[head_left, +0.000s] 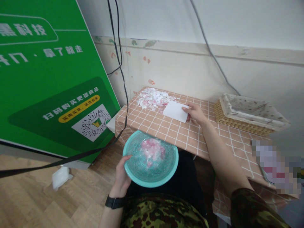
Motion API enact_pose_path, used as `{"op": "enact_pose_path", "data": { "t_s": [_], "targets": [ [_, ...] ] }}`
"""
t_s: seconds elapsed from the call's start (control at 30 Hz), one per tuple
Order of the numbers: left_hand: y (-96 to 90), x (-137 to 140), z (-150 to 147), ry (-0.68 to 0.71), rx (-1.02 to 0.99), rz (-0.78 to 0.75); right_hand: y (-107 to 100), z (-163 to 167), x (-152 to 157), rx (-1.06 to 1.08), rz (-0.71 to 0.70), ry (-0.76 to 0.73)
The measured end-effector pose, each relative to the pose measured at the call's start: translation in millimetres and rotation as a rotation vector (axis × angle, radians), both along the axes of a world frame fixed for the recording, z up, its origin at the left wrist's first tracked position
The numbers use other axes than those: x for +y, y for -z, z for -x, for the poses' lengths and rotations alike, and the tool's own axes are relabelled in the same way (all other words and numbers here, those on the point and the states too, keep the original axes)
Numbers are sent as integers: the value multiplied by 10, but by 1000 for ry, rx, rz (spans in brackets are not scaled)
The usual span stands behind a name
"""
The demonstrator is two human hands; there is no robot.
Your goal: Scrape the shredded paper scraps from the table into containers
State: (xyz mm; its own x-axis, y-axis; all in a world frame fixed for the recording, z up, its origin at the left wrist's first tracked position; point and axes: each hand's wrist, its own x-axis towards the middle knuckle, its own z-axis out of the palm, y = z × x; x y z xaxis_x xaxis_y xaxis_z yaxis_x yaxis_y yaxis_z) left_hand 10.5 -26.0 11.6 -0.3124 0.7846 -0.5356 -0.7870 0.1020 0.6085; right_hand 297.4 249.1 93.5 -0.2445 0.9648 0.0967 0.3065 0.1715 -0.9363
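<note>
My left hand grips the left rim of a turquoise plastic colander, which sits just below the table's front edge. Pink and white paper scraps lie in its middle. Over the table, my right hand pinches a white sheet of card between thumb and fingers. The card's left edge is beside a heap of torn paper scraps, mostly white with some pink, at the table's back left corner.
The table wears a brown checked cloth. A cloth-lined wicker basket stands at the back right. Black cords hang at left before a green cabinet. A white plastic bag lies on the wooden floor.
</note>
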Motion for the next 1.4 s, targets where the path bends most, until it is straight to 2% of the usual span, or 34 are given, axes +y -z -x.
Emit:
{"op": "enact_pose_path", "data": {
  "t_s": [0.17,0.4,0.67,1.0,1.2,1.4],
  "targets": [
    [15,3,5,-1,10,22,56,9,37,2,-19,70],
    [18,-6,6,0,1,13,216,100,95,18,-55,78],
    [35,0,10,-13,0,34,135,101,36,86,40,28],
    [21,-3,4,5,-8,32,114,75,12,100,109,-70],
    [28,-1,4,-2,-7,35,33,87,-60,104,220,-182],
    [42,1,8,31,-7,15,8,107,-102,90,236,-271]
  ]
}}
